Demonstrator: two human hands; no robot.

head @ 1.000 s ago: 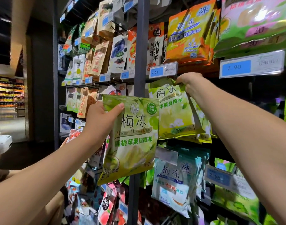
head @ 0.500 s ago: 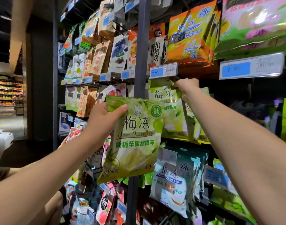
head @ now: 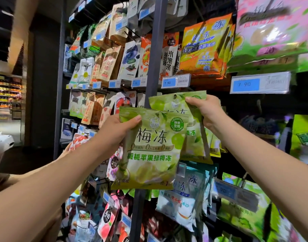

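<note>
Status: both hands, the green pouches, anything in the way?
Left hand grips front green pouch. Right hand pinches rear green pouch at its top. Grey post stands behind both.

This is a shop's snack aisle: rows of snack packets (head: 204,48) hang on a dark rack (head: 154,55), blue price tags (head: 259,83) reading 7.90 sit beneath them, and stocked shelves (head: 5,91) glow further back.

The front green pouch (head: 149,147), glossy with pale fruit printed low, hangs upright, pinched at its top-left corner by the left hand (head: 114,131). The rear green pouch (head: 169,103), same design, overlaps behind it, higher, gripped near its top right by the right hand (head: 207,112).
</note>
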